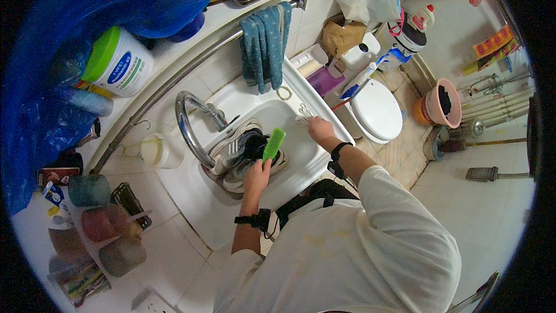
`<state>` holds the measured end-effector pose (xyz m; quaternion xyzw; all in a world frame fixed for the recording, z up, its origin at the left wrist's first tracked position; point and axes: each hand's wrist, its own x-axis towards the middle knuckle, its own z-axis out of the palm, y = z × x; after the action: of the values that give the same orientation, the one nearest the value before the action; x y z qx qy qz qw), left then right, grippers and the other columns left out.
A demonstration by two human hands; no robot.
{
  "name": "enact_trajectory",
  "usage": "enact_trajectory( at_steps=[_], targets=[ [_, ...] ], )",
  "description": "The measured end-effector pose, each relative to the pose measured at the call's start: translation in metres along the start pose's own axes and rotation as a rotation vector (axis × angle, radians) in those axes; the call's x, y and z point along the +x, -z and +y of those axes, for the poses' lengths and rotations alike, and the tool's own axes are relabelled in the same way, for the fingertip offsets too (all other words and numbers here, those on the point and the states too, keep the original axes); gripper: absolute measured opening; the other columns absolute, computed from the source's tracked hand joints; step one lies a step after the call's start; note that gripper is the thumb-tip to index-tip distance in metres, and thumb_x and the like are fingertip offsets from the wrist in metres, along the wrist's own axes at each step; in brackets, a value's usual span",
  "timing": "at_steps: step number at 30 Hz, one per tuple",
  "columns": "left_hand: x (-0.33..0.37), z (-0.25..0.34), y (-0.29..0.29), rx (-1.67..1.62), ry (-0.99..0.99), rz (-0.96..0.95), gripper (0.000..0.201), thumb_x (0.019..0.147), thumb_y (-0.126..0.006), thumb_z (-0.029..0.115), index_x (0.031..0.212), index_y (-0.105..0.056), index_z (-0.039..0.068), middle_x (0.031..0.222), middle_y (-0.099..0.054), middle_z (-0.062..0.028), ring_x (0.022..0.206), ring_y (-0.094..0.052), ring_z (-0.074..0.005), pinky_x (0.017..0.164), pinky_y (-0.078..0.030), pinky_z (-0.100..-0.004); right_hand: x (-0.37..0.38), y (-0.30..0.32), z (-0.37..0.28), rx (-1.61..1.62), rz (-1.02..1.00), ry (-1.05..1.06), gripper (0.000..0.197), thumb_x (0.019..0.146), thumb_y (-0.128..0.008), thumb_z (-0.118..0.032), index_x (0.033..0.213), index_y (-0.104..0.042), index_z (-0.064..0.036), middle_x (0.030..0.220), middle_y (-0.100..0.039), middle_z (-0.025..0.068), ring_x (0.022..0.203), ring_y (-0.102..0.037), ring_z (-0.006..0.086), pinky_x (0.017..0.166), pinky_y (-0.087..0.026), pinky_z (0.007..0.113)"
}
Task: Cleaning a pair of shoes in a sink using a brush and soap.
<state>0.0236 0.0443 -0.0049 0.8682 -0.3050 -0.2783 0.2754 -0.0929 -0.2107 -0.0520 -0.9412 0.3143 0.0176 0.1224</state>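
My left hand (255,179) is closed around the lower end of a green scrubbing brush (275,141), which points up over the basin. Under the brush, a pair of white and black sneakers (233,152) lies in the white sink (298,133), below the curved metal faucet (183,122). At the sink's right rim, my right hand (321,130) has its fingers closed at a looped bundle of white shoelaces (303,115). The fingertips are partly hidden. A pale ring-shaped band (284,93) rests on the rim just beyond the laces.
A blue towel (265,46) hangs from the metal rail (168,81) at the sink's far edge. Left of the faucet stands a white cup (159,150). A closed toilet (376,110) is to the right, with a pink bucket (443,103) beyond. Several cups (88,190) line the left shelf.
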Motion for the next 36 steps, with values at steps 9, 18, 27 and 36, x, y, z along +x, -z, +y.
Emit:
enact_trajectory(
  at_steps=[9, 18, 27, 36],
  targets=[
    [0.007, 0.034, 0.012, 0.049, 0.056, -0.133, 0.044, 0.088, -0.04, 0.043, 0.081, -0.053, 0.001, 0.072, -0.056, -0.0201, 0.068, -0.054, -0.0392, 0.06, -0.04, -0.0469, -0.002, 0.008, 0.028, 0.079, 0.058, -0.233, 0.022, 0.082, -0.047, -0.022, 0.087, -0.052, -0.0015, 0.085, -0.058, 0.0182, 0.075, -0.058, 0.035, 0.066, -0.047, 0.044],
    [0.02, 0.055, -0.01, 0.125, 0.076, -0.207, 0.046, 0.086, -0.042, 0.044, 0.083, -0.055, 0.0, 0.078, -0.057, -0.0228, 0.074, -0.055, -0.0408, 0.064, -0.041, -0.0463, 0.008, -0.029, 0.037, 0.074, -0.001, 0.158, 0.024, 0.085, -0.044, -0.023, 0.102, -0.044, -0.0054, 0.09, -0.055, 0.0158, 0.075, -0.059, 0.0344, 0.063, -0.047, 0.044],
    [0.003, 0.041, -0.01, 0.212, 0.2, -0.264, 0.049, 0.088, -0.038, 0.046, 0.1, -0.053, 0.0, 0.089, -0.058, -0.0221, 0.085, -0.054, -0.0387, 0.071, -0.041, -0.044, 0.023, 0.014, 0.02, -0.021, -0.14, 0.115, 0.03, 0.081, -0.045, -0.01, 0.111, -0.044, -0.0062, 0.095, -0.049, 0.0136, 0.08, -0.058, 0.0279, 0.062, -0.049, 0.038],
    [0.017, 0.065, -0.011, -0.05, 0.226, -0.199, 0.039, 0.087, -0.044, 0.037, 0.103, -0.051, 0.002, 0.08, -0.06, -0.0184, 0.077, -0.058, -0.0352, 0.063, -0.042, -0.043, -0.024, 0.034, 0.038, -0.065, -0.091, 0.237, 0.026, 0.077, -0.049, -0.008, 0.102, -0.053, -0.0017, 0.104, -0.045, 0.0145, 0.102, -0.046, 0.0285, 0.08, -0.042, 0.037]
  ],
)
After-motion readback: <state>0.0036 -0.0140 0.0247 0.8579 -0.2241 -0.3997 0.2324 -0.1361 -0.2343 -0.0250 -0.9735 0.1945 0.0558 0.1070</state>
